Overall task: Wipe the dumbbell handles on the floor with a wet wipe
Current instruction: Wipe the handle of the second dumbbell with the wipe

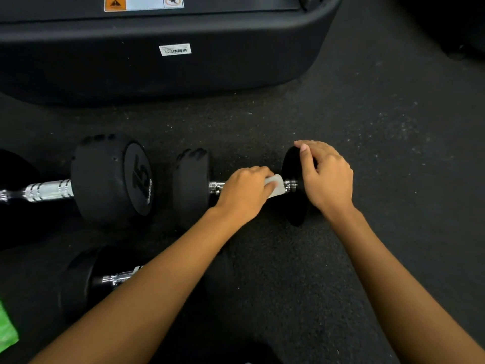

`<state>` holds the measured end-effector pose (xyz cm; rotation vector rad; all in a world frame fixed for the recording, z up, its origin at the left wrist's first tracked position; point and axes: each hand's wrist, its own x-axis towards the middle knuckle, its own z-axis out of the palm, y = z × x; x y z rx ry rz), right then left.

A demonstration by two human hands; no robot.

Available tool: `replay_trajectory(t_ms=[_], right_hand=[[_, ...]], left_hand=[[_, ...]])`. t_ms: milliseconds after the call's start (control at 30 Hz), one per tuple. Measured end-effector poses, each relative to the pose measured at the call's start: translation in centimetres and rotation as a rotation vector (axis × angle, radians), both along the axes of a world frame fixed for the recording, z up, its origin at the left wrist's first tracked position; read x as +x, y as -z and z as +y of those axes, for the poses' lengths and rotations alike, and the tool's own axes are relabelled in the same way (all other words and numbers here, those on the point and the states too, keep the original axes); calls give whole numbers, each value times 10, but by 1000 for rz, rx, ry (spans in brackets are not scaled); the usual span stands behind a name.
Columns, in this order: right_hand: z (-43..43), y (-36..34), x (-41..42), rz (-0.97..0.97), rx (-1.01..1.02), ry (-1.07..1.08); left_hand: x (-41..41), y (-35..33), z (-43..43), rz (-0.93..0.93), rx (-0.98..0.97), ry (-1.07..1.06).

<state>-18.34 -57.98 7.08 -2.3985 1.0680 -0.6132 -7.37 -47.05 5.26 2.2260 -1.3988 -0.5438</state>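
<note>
Head: dumbbell handle [216, 186] largely under wet wipe [277, 185]

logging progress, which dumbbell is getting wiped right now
The rightmost dumbbell: left hand holds the wet wipe on its handle, right hand grips its end; no hand on the 15-marked dumbbell or the nearest one.

I counted three dumbbells [110, 179], one wet wipe [277, 183], one machine base [236, 61] bearing two stickers [175, 49], plus my left hand [244, 193] and right hand [328, 177].
</note>
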Motion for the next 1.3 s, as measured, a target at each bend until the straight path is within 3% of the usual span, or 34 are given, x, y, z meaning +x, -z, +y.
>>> replay_trajectory(t_ms=[133,333,533,767,967,1167,1300], right_hand=[[0,0,1,2,3,-3],[0,-1,0,-5,0,-1],[1,-2,0,0,5,-2],[0,-2,0,0,1,-5],[2,-1,0,-17,-5,-6],[0,-1,0,-9,-15,-11],[1,0,0,-5,-17,-9]], left_hand=[[-3,-4,-34,46,300,-13],[1,-6,-22,86,221,68],[4,-12,-36,-2,368,114],[3,0,-11,52,91,94],[-5,-6,-33,-83,294,100],[-9,9,-9,-40,-77,108],[-6,11,-10,-87,-156,118]])
